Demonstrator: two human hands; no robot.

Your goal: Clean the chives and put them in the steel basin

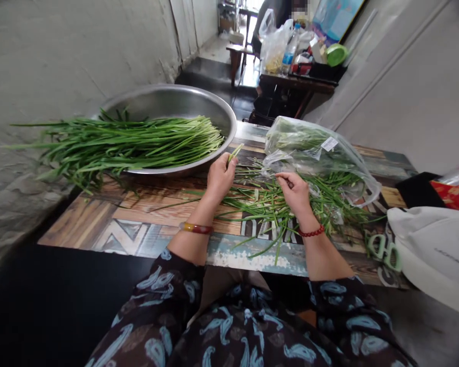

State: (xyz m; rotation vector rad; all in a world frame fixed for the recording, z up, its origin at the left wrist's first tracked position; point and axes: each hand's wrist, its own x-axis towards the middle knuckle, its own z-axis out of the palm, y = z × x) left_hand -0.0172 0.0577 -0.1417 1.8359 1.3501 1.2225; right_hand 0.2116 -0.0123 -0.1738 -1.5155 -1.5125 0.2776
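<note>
Left hand [221,178] pinches one chive stalk [235,152], fingers closed round it, tip sticking up past them. Right hand [294,192] sits just over the loose chives [275,214], fingers curled toward thumb, nearly closed; can't tell if it has a stalk. Loose chives lie scattered on the wood-pattern table [99,219], below and between both hands, some against a clear plastic bag [313,153] with more greens inside. Long chive bundle [130,145] lies across the steel basin [199,104], left of the hands, leaf ends hanging past the rim toward the wall. Green-handled scissors [382,252] lie at the table's right, just beside a white bag [432,250].
</note>
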